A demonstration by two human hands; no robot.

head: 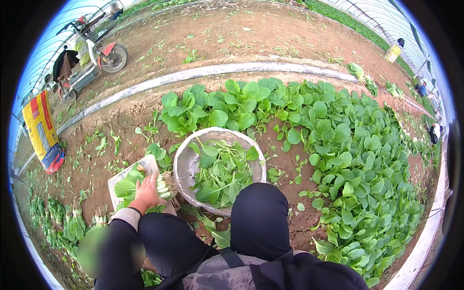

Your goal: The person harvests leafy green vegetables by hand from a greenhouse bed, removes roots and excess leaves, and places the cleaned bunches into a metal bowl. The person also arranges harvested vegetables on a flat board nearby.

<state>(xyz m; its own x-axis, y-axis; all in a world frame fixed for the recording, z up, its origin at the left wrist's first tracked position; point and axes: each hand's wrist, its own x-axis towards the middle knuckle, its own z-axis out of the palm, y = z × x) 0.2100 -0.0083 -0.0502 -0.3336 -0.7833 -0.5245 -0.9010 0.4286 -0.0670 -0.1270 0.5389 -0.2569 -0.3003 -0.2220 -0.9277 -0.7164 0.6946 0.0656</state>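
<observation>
My left hand [148,194] lies across a bunch of leafy greens [163,186] and grips it, its white stem ends and roots facing right. The bunch rests on a pale, shallow tray or board [150,163], leaves toward the left. Just beyond my fingers is a small tan cylindrical object [140,167], too small to name. To the right of the bunch stands a round, worn basin [185,159] holding loose greens [224,170]. My right hand is out of view.
Growing leafy greens [348,174] fill the right side and curve behind the basin. Tied bunches [76,224] lie at left. A yellow printed sack [43,132] and an electric tricycle [92,58] stand beyond. A pale strip [203,73] crosses the soil. Other people are far off.
</observation>
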